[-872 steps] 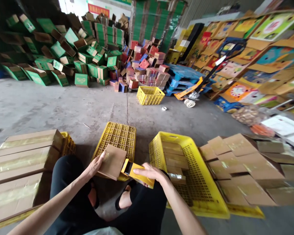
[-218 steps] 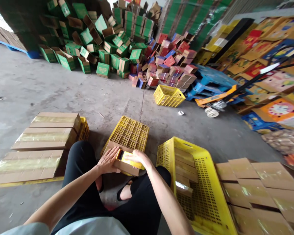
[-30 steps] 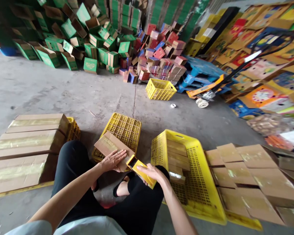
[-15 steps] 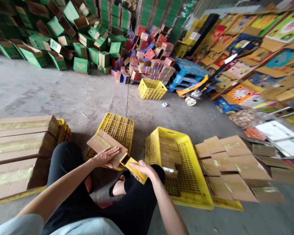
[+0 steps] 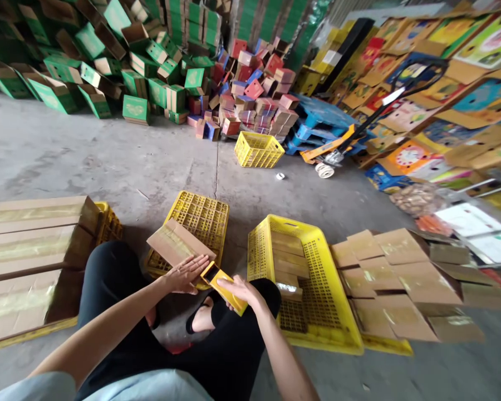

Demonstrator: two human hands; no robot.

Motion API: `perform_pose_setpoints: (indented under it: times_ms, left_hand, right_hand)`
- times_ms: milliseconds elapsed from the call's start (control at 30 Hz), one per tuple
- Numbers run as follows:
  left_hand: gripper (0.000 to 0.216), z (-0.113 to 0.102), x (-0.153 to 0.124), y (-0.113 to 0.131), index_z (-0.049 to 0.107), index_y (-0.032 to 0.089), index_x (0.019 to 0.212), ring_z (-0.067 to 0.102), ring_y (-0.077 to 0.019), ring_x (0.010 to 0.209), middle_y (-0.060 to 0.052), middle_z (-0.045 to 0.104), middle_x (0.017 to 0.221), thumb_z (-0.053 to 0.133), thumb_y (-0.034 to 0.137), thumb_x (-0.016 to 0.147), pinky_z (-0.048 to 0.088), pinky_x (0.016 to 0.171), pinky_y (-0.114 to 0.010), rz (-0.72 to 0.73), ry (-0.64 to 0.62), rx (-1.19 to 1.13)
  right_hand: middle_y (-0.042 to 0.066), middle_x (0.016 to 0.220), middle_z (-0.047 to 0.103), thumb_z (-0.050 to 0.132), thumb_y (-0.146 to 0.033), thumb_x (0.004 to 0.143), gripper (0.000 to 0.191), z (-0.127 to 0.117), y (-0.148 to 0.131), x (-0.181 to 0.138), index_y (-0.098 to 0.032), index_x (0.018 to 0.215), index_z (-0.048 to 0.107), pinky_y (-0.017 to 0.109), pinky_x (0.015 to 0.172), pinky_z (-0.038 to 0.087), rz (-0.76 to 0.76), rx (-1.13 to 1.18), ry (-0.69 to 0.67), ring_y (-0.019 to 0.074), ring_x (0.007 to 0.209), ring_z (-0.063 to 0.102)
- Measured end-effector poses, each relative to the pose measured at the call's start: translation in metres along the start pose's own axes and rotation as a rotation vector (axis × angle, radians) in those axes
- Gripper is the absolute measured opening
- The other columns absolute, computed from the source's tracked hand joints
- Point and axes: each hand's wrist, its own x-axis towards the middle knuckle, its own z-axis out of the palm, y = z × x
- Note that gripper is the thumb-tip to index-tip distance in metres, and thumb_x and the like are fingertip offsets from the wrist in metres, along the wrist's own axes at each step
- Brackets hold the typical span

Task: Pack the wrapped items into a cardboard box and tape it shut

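Observation:
A small flat cardboard box [image 5: 173, 240] with a strip of tape lies tilted on an upturned yellow crate [image 5: 202, 214] in front of me. My left hand [image 5: 187, 274] is laid flat across the near end of that box, fingers stretched out. In my right hand [image 5: 237, 289] is a yellow box-shaped hand tool [image 5: 222, 284], gripped from above. The tool's dark open end points up and left, close beside my left fingertips and the box's near edge. Whether it touches the cardboard I cannot tell.
Right of my knee stands a yellow crate [image 5: 344, 312] with several small cardboard boxes [image 5: 290, 256] in it. Flattened cartons [image 5: 401, 278] lie beyond it. Large taped boxes [image 5: 29, 239] sit at my left. Farther off are another yellow crate [image 5: 259, 150] and a pallet jack [image 5: 334, 147].
The yellow tool and my right hand have shifted slightly left. My left hand has drawn back a little toward me, fingers still flat on the box.

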Motion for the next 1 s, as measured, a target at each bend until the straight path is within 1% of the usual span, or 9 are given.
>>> perform_pose_setpoints:
  times_ms: [100, 200, 367, 500, 567, 667, 733, 800, 1000]
  left_hand:
    - [0.111, 0.001, -0.001, -0.005, 0.013, 0.014, 0.174, 0.029, -0.0349, 0.162, -0.018, 0.026, 0.176, 0.059, 0.076, 0.094, 0.018, 0.132, -0.045, 0.032, 0.046, 0.04]
    - [0.109, 0.003, 0.0, -0.006, 0.019, 0.012, 0.173, 0.033, -0.0333, 0.161, -0.02, 0.031, 0.174, 0.058, 0.078, 0.094, 0.02, 0.131, -0.043, 0.031, 0.055, 0.075]
    - [0.108, 0.004, 0.0, -0.006, 0.021, 0.014, 0.172, 0.033, -0.0339, 0.161, -0.02, 0.032, 0.173, 0.055, 0.08, 0.094, 0.022, 0.131, -0.043, 0.019, 0.044, 0.014]
    - [0.108, -0.003, 0.0, -0.004, 0.023, 0.015, 0.172, 0.032, -0.0368, 0.161, -0.02, 0.03, 0.174, 0.055, 0.081, 0.093, 0.021, 0.131, -0.047, -0.01, 0.008, -0.051]
    - [0.111, -0.007, 0.001, -0.002, 0.023, 0.015, 0.172, 0.03, -0.0385, 0.161, -0.02, 0.027, 0.175, 0.06, 0.08, 0.09, 0.023, 0.131, -0.049, -0.021, -0.019, -0.058]
    - [0.111, -0.011, 0.003, 0.002, 0.028, 0.02, 0.172, 0.03, -0.0406, 0.161, -0.019, 0.024, 0.176, 0.072, 0.074, 0.085, 0.024, 0.13, -0.05, -0.033, -0.034, -0.051]
    - [0.109, -0.011, 0.005, 0.005, 0.033, 0.024, 0.17, 0.03, -0.0414, 0.161, -0.017, 0.024, 0.176, 0.078, 0.07, 0.082, 0.024, 0.13, -0.051, -0.043, -0.033, -0.039]
    - [0.109, -0.011, 0.006, 0.006, 0.035, 0.025, 0.169, 0.031, -0.0417, 0.161, -0.017, 0.024, 0.176, 0.081, 0.068, 0.08, 0.025, 0.13, -0.051, -0.054, -0.036, -0.022]
    - [0.112, -0.01, 0.007, 0.005, 0.029, 0.023, 0.171, 0.028, -0.0405, 0.162, -0.018, 0.022, 0.177, 0.078, 0.069, 0.081, 0.025, 0.129, -0.052, -0.057, -0.067, 0.01]
  right_hand:
    - [0.011, 0.066, 0.07, 0.054, -0.053, 0.106, 0.046, 0.0, 0.001, -0.004, -0.014, 0.086, 0.068, 0.026, 0.048, 0.057, -0.009, -0.034, 0.008, 0.0209, 0.055, 0.07]
    - [0.012, 0.066, 0.071, 0.055, -0.056, 0.105, 0.048, -0.006, 0.005, -0.015, -0.014, 0.084, 0.067, 0.026, 0.046, 0.057, 0.038, -0.067, 0.025, 0.0213, 0.053, 0.07]
    - [0.012, 0.065, 0.072, 0.057, -0.054, 0.104, 0.045, -0.013, 0.007, -0.03, -0.014, 0.086, 0.068, 0.028, 0.049, 0.059, 0.1, -0.092, 0.029, 0.0217, 0.054, 0.07]
    - [0.015, 0.068, 0.072, 0.059, -0.054, 0.103, 0.046, -0.009, 0.002, -0.024, -0.013, 0.087, 0.069, 0.033, 0.059, 0.065, 0.143, -0.086, 0.037, 0.0276, 0.066, 0.076]
    - [0.017, 0.07, 0.071, 0.058, -0.055, 0.103, 0.048, -0.007, 0.0, -0.018, -0.013, 0.083, 0.069, 0.036, 0.063, 0.067, 0.167, -0.105, 0.044, 0.0305, 0.072, 0.078]
    - [0.018, 0.071, 0.071, 0.056, -0.055, 0.104, 0.05, -0.004, 0.0, -0.01, -0.013, 0.079, 0.068, 0.04, 0.068, 0.068, 0.168, -0.115, 0.037, 0.0325, 0.077, 0.078]
    - [0.017, 0.07, 0.071, 0.056, -0.055, 0.104, 0.05, -0.003, 0.002, -0.006, -0.013, 0.08, 0.068, 0.041, 0.069, 0.068, 0.156, -0.11, 0.038, 0.0321, 0.076, 0.078]
    - [0.016, 0.069, 0.07, 0.056, -0.056, 0.103, 0.05, -0.003, 0.004, -0.003, -0.013, 0.08, 0.068, 0.04, 0.066, 0.067, 0.145, -0.109, 0.042, 0.0307, 0.071, 0.077]
    - [0.015, 0.067, 0.068, 0.054, -0.054, 0.105, 0.055, -0.004, 0.003, 0.007, -0.01, 0.074, 0.068, 0.035, 0.059, 0.063, 0.147, -0.149, 0.023, 0.0259, 0.063, 0.073]
